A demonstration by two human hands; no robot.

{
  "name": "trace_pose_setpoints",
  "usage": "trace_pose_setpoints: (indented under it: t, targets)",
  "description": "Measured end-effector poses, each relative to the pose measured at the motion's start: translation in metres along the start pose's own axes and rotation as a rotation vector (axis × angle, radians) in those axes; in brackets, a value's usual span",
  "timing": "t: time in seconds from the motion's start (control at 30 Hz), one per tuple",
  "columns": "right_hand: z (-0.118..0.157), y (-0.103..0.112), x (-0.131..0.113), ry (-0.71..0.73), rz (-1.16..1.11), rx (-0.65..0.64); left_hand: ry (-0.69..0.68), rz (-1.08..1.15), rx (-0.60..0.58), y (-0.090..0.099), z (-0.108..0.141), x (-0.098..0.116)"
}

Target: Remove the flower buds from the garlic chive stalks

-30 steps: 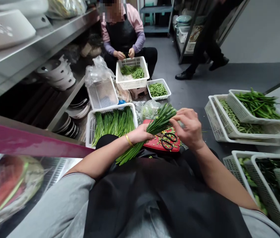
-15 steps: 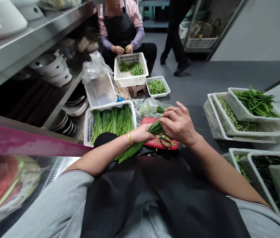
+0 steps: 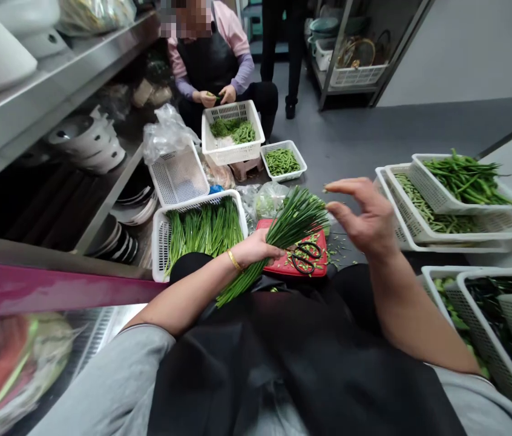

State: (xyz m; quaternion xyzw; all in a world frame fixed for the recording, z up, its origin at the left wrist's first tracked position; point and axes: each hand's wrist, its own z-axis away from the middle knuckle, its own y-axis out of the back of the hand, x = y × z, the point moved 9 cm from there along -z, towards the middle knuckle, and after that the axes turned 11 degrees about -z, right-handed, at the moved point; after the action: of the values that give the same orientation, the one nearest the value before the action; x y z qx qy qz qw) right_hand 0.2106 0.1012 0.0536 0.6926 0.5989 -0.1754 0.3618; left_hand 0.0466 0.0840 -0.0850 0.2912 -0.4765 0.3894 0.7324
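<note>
My left hand [image 3: 256, 247] is closed around the middle of a bunch of chives [image 3: 299, 212]. One end fans out to the upper right, and the other slants down toward my lap. Just right of the fanned end, my right hand [image 3: 365, 215] is raised, its thumb and forefinger apart. A tiny pale speck shows at the forefinger's tip; I cannot tell what it is. Below the bunch lies a red board [image 3: 278, 266], strewn with green scraps. Black-handled scissors [image 3: 305, 257] rest on it, their blades not clearly seen.
More chives lie in a white basket [image 3: 160, 245] at left. Ahead, a co-worker [image 3: 206, 60] handles green beans above another basket [image 3: 233, 154]. Stacked baskets [image 3: 446, 239] of green vegetables stand at right. A metal shelf [image 3: 78, 66] with dishes runs along the left. Someone's legs [image 3: 283, 54] show at the back.
My right hand has come off the bunch and moved right, its fingers opening. The chive ends now spread out freely. The standing person's legs at the back have shifted left.
</note>
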Motion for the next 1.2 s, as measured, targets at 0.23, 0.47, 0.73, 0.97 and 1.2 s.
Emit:
trace_pose_setpoints:
  t: [0.23,0.47,0.73,0.97,1.2]
  targets:
    - [0.020,-0.034,0.025,0.044,0.222,-0.183,-0.009,0.005,-0.056,-0.005,0.004,0.011]
    - [0.035,-0.024,0.017,0.127,0.262,-0.221,-0.007,0.004,-0.077,-0.009,-0.002,0.000]
    - [0.030,-0.052,0.020,0.132,0.487,-0.423,0.056,-0.014,-0.094,-0.016,-0.005,-0.013]
    - [0.037,-0.056,0.020,0.086,0.500,-0.334,0.044,0.004,-0.076,-0.014,-0.008,-0.016]
    - [0.037,-0.067,0.027,-0.127,0.276,-0.218,0.020,-0.012,0.060,0.001,-0.012,-0.025]
